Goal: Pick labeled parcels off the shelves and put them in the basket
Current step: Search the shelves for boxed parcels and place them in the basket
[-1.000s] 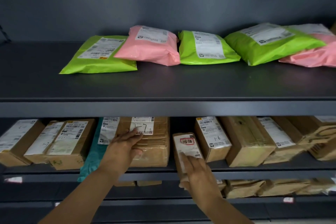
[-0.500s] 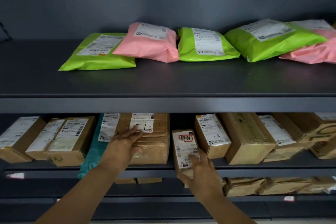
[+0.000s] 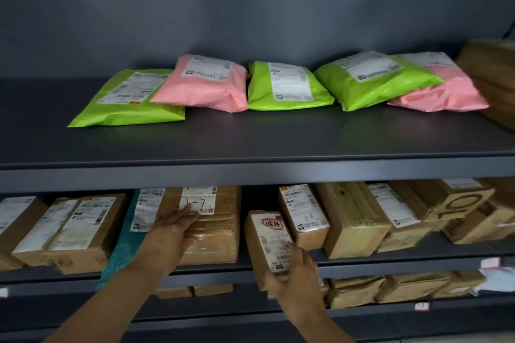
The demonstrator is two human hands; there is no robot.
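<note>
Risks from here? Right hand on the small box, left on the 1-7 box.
1. The small box overhangs the shelf, right hand gripping only its lower end: it may tip or slip.
2. The teal bag droops over the edge beside the left hand: the arm may drag it off.

1. Green mailers: I count three, and.
2. Pink mailers: two, and.
3. Teal mailer: one.
4. Cardboard boxes on the middle shelf: nine I can count for sure. The right end is too blurred to tell.
5. Brown box on the top shelf: one.
6. Shelf levels in my view: three.
7. Hands: two, the left hand and the right hand.
</note>
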